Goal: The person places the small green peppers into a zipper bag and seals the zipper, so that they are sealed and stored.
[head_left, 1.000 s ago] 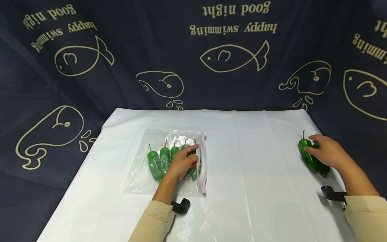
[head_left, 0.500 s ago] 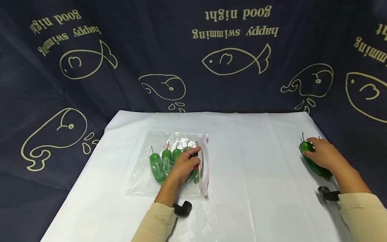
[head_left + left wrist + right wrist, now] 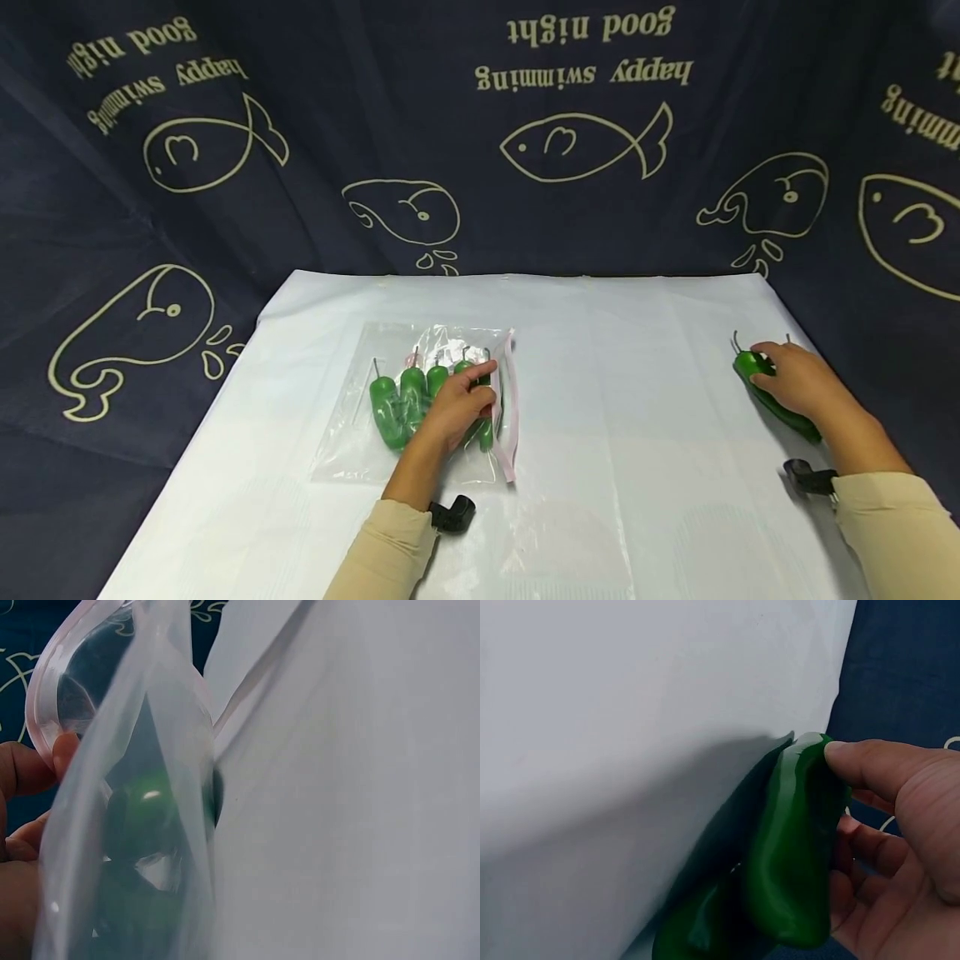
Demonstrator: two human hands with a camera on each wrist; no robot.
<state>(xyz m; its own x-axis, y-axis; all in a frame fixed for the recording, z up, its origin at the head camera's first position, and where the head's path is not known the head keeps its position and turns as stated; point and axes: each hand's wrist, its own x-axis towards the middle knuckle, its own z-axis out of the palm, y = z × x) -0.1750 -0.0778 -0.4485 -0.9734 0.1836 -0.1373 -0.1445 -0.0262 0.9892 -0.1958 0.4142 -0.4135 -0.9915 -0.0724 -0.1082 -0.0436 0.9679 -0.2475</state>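
At the right of the frame, pepper [image 3: 784, 859]: under the right hand [image 3: 802, 383], whether touching the worktop [image 3: 637, 433] could not be told; its long axis slanted from upper left to lower right, well apart from the bag [image 3: 341, 442].
Right fingers: grasped that pepper, thumb [image 3: 870, 765] near one end; a second pepper [image 3: 694, 922] lay just beside.
Left hand [image 3: 453, 408]: nearer the bag, left of centre, fingers pinching its pink rim [image 3: 508, 417], which faced right.
Pepper's look: long, glossy, deep green, slightly lumpy, with a thin stem [image 3: 737, 341].
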